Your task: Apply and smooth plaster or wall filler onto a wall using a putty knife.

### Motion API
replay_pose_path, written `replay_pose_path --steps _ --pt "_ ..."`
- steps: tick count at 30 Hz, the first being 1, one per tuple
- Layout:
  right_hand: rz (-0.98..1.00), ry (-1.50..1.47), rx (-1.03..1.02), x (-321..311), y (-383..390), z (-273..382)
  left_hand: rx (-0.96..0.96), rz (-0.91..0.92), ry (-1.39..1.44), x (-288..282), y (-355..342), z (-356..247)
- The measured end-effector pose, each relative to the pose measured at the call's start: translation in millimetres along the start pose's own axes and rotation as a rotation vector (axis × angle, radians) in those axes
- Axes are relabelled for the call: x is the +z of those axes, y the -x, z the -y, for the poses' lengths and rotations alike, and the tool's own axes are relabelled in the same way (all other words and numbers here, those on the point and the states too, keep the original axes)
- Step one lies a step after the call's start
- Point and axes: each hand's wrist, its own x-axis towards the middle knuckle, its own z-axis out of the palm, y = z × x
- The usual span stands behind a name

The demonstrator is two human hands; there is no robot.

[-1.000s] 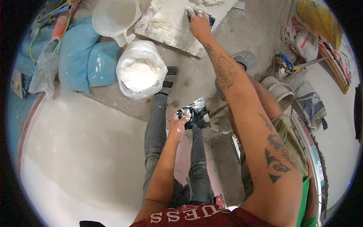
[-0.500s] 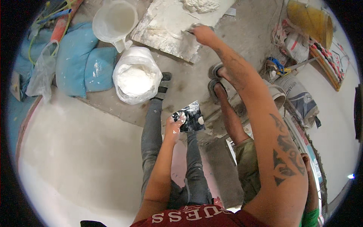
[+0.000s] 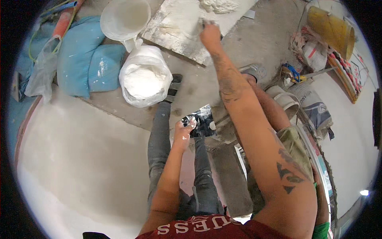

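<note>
My left hand [image 3: 182, 133], smeared with white, is closed round a dark, flat putty spreader [image 3: 204, 121] and holds it in front of my legs. White paste streaks its black face. My right arm stretches far forward to a white-coated board [image 3: 169, 30] on the floor. Over the board's right part, my right hand [image 3: 211, 35] is closed round a small dark thing, mostly hidden by the fingers. Just beyond that hand lies a heap of white plaster [image 3: 219, 5]. Left of the board stands an open bag of white powder [image 3: 145, 81].
A whitish bucket [image 3: 125, 20] stands behind the powder bag, beside blue sacks [image 3: 103, 67]. At right are a co-worker's leg [image 3: 270, 103] and sandalled foot [image 3: 254, 71], a pale bucket [image 3: 284, 99], a printed sack [image 3: 312, 105] and a yellow container [image 3: 332, 32].
My right hand has shifted slightly left relative to the board, its forearm swinging left. The co-worker's leg and foot have moved right. My left hand keeps its hold on the spreader.
</note>
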Motion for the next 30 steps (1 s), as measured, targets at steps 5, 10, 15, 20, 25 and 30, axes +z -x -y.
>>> replay_pose_path --steps 5,10,15,20,25,30 --pt "-0.065 -0.093 -0.138 -2.9 25.3 -12.4 -0.05 -0.04 0.068 12.1 -0.1 -7.1" --pt "0.452 -0.039 -0.151 -18.7 10.7 -20.7 -0.055 -0.082 0.052 5.5 -5.1 4.2" --pt "0.425 -0.026 -0.367 -45.6 -23.2 -29.5 0.013 -0.037 -0.051 4.7 -1.3 5.4" --pt "0.248 0.12 -0.717 -34.6 -18.1 -1.3 -0.041 -0.071 -0.002 4.1 -0.7 10.5" --pt "0.208 0.217 -0.952 -17.2 -3.0 -15.7 -0.105 -0.096 0.027 10.6 -2.1 11.5" --pt "0.286 0.244 -1.124 -16.0 -3.8 -43.8 -0.085 -0.113 0.092 6.5 -1.6 12.6"
